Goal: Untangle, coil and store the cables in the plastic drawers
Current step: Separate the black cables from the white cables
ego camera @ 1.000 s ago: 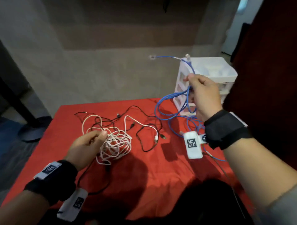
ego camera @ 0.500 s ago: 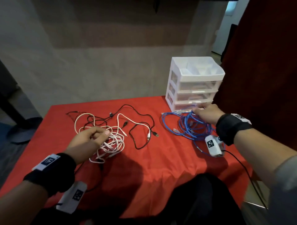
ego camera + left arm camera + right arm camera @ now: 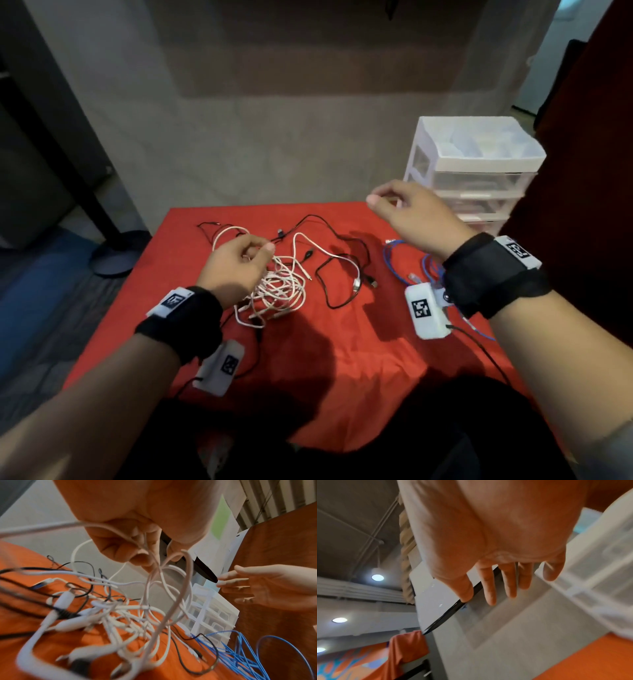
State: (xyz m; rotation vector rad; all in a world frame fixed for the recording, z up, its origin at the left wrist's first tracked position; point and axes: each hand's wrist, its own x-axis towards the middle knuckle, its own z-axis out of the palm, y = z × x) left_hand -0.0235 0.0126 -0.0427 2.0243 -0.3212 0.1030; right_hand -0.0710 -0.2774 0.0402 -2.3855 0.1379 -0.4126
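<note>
Our left hand (image 3: 239, 263) pinches strands of the white cable tangle (image 3: 279, 287), lifting them above the red desk (image 3: 342, 359). Our right hand (image 3: 414, 216) hovers in the air with fingers (image 3: 489, 586) loosely spread and nothing in it. Below that wrist the blue cable (image 3: 397, 260) lies in loose loops on the desk, just beside the plastic drawers (image 3: 479, 178) at the far right corner. A black cable (image 3: 339, 270) winds between the white tangle and the blue one.
</note>
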